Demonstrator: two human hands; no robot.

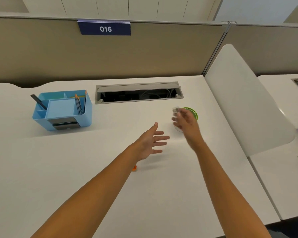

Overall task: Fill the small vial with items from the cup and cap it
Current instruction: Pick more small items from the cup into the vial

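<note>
A green cup [193,112] stands on the white desk [110,177], right of centre. Just in front of it and to its left is a clear small vial [176,110], blurred, with its base showing lower down. My right hand [185,121] is blurred by motion and lies across the vial's middle with the fingers curled toward it; whether it grips the vial is unclear. My left hand [152,141] hovers over the desk left of the vial, palm open, fingers spread and empty. A small orange cap [134,167] peeks out beside my left forearm.
A blue desk organiser [62,110] with pencils sits at the left. An open cable tray [138,93] is set into the desk behind the cup. A white divider panel [244,103] bounds the desk on the right, a beige partition at the back.
</note>
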